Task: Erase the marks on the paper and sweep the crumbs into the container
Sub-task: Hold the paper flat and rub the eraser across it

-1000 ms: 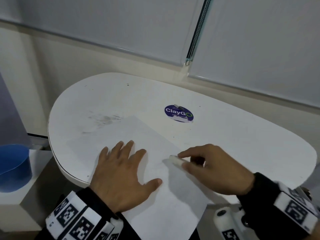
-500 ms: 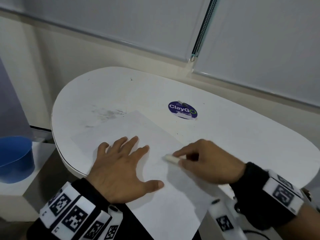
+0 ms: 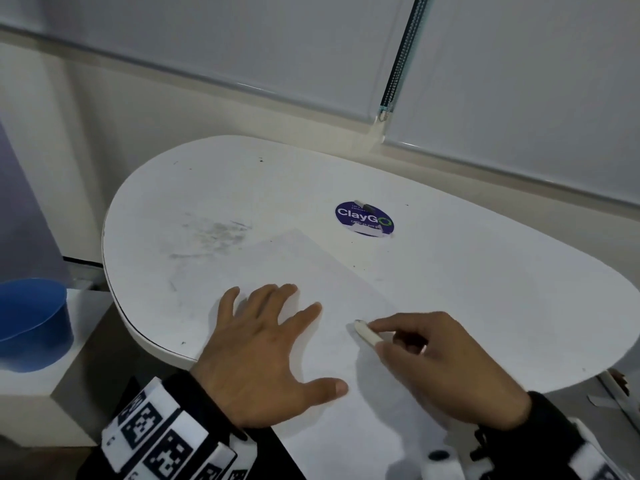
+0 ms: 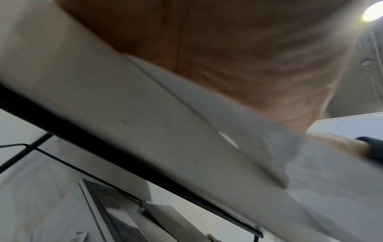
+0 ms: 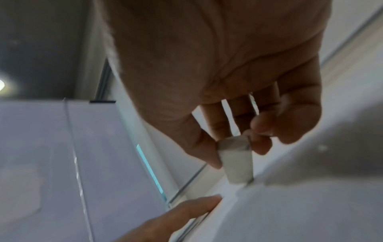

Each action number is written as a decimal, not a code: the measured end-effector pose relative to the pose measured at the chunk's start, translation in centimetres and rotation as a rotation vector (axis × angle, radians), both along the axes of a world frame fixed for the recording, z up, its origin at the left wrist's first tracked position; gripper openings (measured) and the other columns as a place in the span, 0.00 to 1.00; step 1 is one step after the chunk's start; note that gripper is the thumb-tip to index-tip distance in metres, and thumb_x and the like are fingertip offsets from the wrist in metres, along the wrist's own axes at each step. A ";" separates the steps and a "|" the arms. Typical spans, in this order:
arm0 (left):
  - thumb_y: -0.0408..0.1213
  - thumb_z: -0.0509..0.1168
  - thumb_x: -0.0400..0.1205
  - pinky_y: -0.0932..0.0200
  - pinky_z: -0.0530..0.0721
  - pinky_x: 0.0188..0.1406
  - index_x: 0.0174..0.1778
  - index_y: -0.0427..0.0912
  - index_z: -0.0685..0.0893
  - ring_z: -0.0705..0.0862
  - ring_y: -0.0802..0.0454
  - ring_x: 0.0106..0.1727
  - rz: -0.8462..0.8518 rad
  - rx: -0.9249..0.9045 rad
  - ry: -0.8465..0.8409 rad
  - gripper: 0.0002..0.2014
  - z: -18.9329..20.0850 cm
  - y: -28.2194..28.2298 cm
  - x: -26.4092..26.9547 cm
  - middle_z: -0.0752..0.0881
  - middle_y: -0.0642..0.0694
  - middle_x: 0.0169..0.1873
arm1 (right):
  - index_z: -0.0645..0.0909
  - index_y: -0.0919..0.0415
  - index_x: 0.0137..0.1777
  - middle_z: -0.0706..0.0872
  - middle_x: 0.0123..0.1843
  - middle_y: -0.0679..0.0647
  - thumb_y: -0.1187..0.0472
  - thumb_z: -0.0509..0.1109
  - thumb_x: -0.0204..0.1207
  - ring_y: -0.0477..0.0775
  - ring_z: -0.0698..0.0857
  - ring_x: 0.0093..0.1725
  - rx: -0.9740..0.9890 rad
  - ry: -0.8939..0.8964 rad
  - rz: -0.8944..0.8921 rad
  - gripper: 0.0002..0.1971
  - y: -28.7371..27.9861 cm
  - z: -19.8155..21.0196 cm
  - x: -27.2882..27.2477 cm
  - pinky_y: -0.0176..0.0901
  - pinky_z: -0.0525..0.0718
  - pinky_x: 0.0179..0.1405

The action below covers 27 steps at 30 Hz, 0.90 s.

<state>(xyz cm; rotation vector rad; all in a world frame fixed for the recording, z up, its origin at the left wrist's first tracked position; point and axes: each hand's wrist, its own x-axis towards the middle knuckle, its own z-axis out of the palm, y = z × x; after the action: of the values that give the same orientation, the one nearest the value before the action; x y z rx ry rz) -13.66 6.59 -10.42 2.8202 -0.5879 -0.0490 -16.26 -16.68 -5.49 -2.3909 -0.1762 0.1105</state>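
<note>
The right hand (image 3: pixel 446 368) had carried the eraser (image 3: pixel 366 334) a little farther from the left hand (image 3: pixel 263 355) than half a second before; the left hand stayed flat on the paper (image 3: pixel 322 271), fingers spread and straight; the right hand's thumb and fingertips pinched the eraser, its tip on the sheet; the table (image 3: pixel 485 271) bore a round "ClayGo" sticker (image 3: pixel 364 218); the blue container (image 3: pixel 33 323) stood left, off the table.

Black sleeves (image 3: pixel 263 455) carry white wristbands (image 3: pixel 162 441) printed with seemingly square black codes.

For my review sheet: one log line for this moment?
left hand flat on paper | right hand pinches eraser on paper | blue container off-table
</note>
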 end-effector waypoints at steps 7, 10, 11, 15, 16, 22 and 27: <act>0.86 0.48 0.68 0.33 0.48 0.82 0.68 0.61 0.79 0.73 0.56 0.73 -0.031 -0.114 -0.146 0.43 -0.4 -0.4 -0.5 0.77 0.59 0.68 | 0.87 0.34 0.54 0.84 0.36 0.42 0.50 0.68 0.76 0.42 0.81 0.37 0.019 -0.140 -0.104 0.11 -0.7 -2.2 -1.0 0.35 0.77 0.39; 0.86 0.47 0.69 0.31 0.47 0.82 0.66 0.63 0.81 0.72 0.59 0.76 -0.035 -0.082 -0.155 0.42 -0.2 -0.3 -0.6 0.77 0.61 0.73 | 0.86 0.37 0.58 0.83 0.38 0.38 0.49 0.67 0.76 0.39 0.81 0.42 -0.004 -0.181 -0.094 0.13 -0.2 -2.2 -1.0 0.30 0.75 0.40; 0.86 0.47 0.69 0.31 0.46 0.82 0.67 0.65 0.81 0.70 0.59 0.77 -0.031 -0.082 -0.154 0.42 -0.3 -0.3 -0.6 0.76 0.62 0.74 | 0.86 0.38 0.60 0.82 0.38 0.37 0.48 0.67 0.76 0.39 0.81 0.43 -0.002 -0.183 -0.079 0.14 -0.1 -2.0 -1.1 0.30 0.75 0.41; 0.86 0.46 0.70 0.32 0.47 0.82 0.73 0.76 0.74 0.66 0.56 0.79 0.031 -0.080 -0.144 0.38 -0.9 -0.4 -1.4 0.72 0.60 0.76 | 0.84 0.38 0.63 0.79 0.39 0.34 0.47 0.65 0.78 0.38 0.80 0.41 -0.091 -0.205 -0.044 0.15 0.0 -1.9 -1.3 0.31 0.77 0.44; 0.85 0.46 0.71 0.33 0.49 0.82 0.73 0.76 0.74 0.67 0.56 0.79 0.045 -0.088 -0.150 0.37 -1.2 -0.5 -1.7 0.73 0.59 0.75 | 0.83 0.37 0.63 0.79 0.40 0.35 0.47 0.64 0.78 0.38 0.80 0.42 -0.094 -0.208 -0.053 0.15 0.0 -2.0 -1.6 0.33 0.78 0.45; 0.79 0.52 0.75 0.32 0.55 0.80 0.64 0.58 0.84 0.77 0.54 0.73 0.078 -0.141 -0.245 0.35 -1.6 -0.6 -2.4 0.80 0.58 0.70 | 0.84 0.38 0.60 0.82 0.38 0.42 0.44 0.61 0.74 0.44 0.81 0.38 -0.085 -0.261 -0.023 0.17 -0.9 -2.2 -2.5 0.44 0.82 0.39; 0.81 0.50 0.75 0.33 0.48 0.82 0.67 0.66 0.83 0.71 0.60 0.77 0.104 -0.179 -0.181 0.34 -1.9 0.4 -2.7 0.76 0.62 0.74 | 0.86 0.41 0.58 0.83 0.38 0.41 0.45 0.62 0.76 0.43 0.82 0.39 -0.058 -0.220 0.010 0.15 -1.0 -1.8 -2.5 0.45 0.83 0.42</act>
<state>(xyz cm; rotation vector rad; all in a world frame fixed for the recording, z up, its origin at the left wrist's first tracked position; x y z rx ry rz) -16.35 6.97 -12.29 2.6921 -0.4565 0.2676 -18.80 -17.72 -7.30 -2.4570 -0.2918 -0.1449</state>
